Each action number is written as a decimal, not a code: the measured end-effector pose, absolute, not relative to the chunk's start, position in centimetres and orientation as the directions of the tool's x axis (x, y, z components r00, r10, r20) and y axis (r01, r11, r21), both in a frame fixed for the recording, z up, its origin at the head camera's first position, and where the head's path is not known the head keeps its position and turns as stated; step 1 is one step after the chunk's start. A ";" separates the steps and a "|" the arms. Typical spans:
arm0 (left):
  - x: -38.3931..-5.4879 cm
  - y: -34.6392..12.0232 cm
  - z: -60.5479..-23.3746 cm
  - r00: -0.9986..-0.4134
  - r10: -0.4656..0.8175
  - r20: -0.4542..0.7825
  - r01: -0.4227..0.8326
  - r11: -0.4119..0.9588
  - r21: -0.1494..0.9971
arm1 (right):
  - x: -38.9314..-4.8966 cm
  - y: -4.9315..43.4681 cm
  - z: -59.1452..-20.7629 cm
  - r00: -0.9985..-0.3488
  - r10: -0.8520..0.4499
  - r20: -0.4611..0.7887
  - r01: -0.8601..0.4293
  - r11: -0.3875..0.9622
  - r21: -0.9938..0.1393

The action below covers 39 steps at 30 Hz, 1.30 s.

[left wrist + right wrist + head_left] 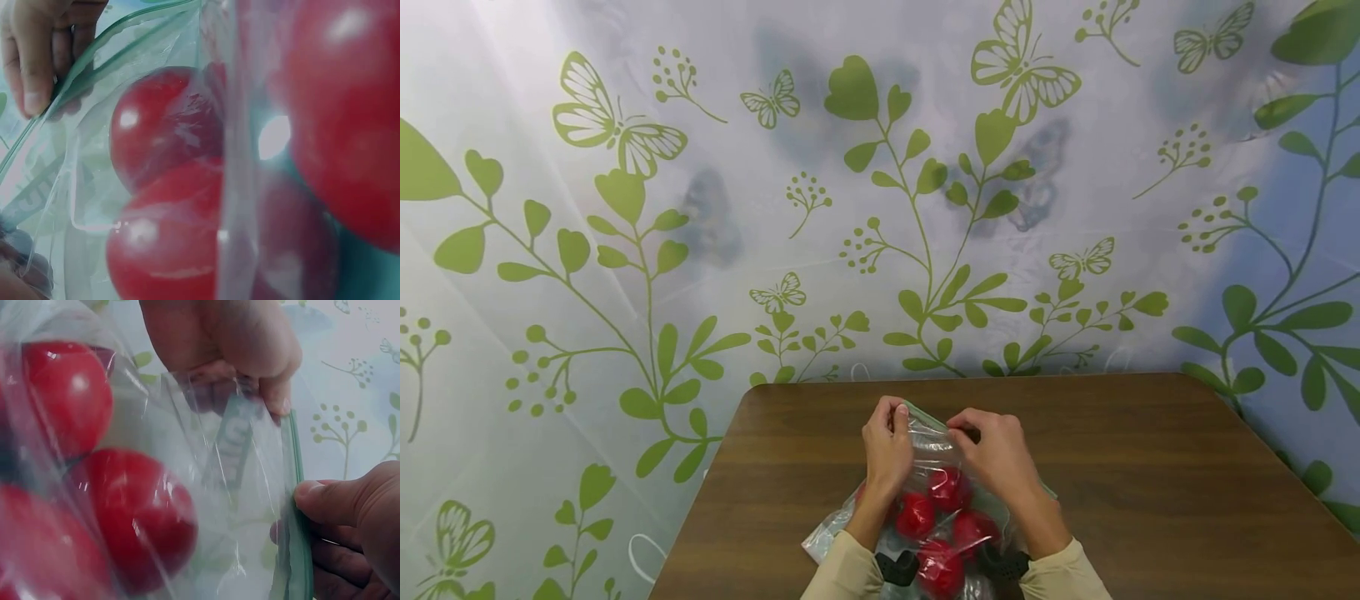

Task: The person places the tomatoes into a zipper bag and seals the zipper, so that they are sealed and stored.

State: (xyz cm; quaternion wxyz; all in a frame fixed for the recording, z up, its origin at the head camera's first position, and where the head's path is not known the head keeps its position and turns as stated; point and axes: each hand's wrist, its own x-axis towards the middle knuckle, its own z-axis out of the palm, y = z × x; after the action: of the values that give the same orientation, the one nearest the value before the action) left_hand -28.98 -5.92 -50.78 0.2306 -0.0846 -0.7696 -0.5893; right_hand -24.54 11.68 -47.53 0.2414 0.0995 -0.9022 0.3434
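Observation:
A clear zip bag (937, 454) with a green zip strip (299, 550) stands on the table. Inside it are several smooth, round red fruits (949, 488) that look like tomatoes. My left hand (889, 446) pinches one end of the bag's top edge. Farther along the strip, my right hand (996, 450) grips it between thumb and fingers; the right wrist view shows the thumb (331, 499) flat against the green edge. In the left wrist view the fruits (165, 231) press close behind the clear plastic, and much of the left hand (25, 269) is out of frame.
The brown wooden table (1150, 483) reaches out on both sides of the bag. Behind it hangs a pale curtain (880, 208) printed with green leaves and butterflies. Dark wrist straps (898, 568) sit over the light sleeves (847, 571).

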 end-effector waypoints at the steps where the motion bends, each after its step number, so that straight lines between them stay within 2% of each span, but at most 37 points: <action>1: -29.0 -5.9 -50.7 -0.880 -0.144 0.452 0.399 0.288 0.870 | -24.4 11.9 -47.6 -0.868 -0.010 0.497 -0.336 0.749 -0.571; 8: -29.2 -5.9 -50.5 -0.886 -0.158 0.436 0.378 0.296 0.877 | -23.1 13.5 -47.7 -0.902 0.005 0.432 -0.279 0.757 -0.592; 21: -29.3 -5.9 -50.2 -0.884 -0.156 0.440 0.383 0.300 0.874 | -21.3 15.6 -48.4 -0.894 0.016 0.447 -0.271 0.774 -0.571; 39: -29.4 -6.2 -49.7 -0.887 -0.215 0.408 0.343 0.282 0.896 | -18.8 19.4 -49.2 -0.832 0.016 0.555 -0.298 0.831 -0.471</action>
State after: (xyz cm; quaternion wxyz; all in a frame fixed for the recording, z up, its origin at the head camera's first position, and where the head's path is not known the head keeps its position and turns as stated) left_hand -29.43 -6.20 -49.72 0.2336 -0.0419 -0.7657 -0.5978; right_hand -18.83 19.37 -49.24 0.2795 0.0769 -0.9150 0.2806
